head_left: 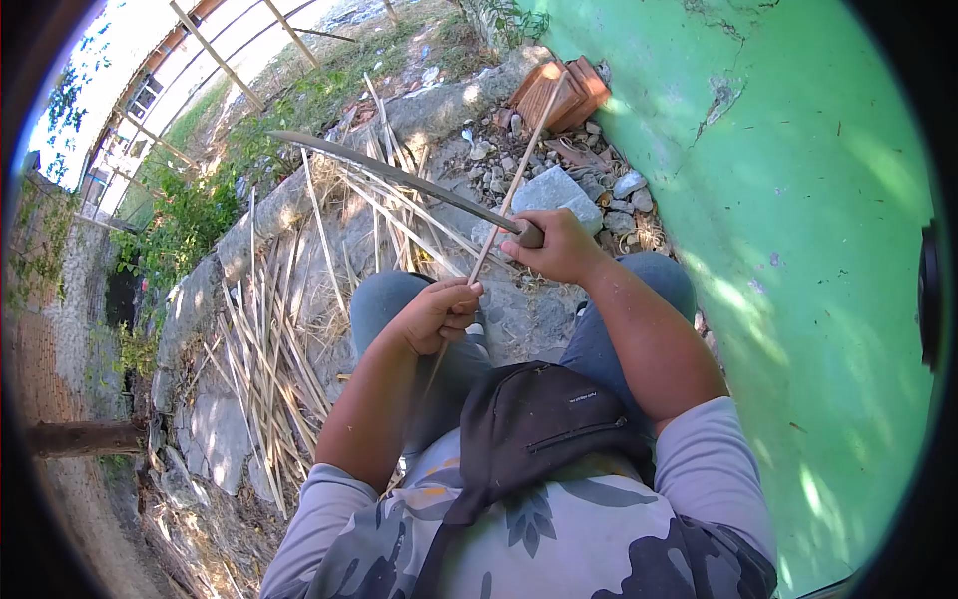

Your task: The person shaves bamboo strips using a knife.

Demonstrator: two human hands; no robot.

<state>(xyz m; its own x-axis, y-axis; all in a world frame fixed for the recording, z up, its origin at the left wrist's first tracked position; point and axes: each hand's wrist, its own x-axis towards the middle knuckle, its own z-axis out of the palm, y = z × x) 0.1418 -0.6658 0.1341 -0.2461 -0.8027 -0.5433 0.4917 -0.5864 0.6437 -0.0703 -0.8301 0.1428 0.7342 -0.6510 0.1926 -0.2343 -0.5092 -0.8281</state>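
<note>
My right hand point(561, 248) is wrapped round the wooden handle of a machete point(409, 183), whose long dark blade points to the upper left. My left hand point(437, 317) pinches a thin bamboo strip point(521, 170) in front of my knees. The strip slants up to the right past the machete near its handle; whether blade and strip touch I cannot tell. Its lower end runs back beneath my left forearm toward my lap. Many loose bamboo strips point(267, 374) lie in a pile on the ground to my left, and more lie ahead under the blade.
A green wall point(798, 200) rises close on my right. Ahead are a pale stone block point(559, 197), rubble and stacked terracotta tiles point(561, 95). A low concrete edge point(289, 205) curves past plants on the left. A black bag point(549, 424) rests on my lap.
</note>
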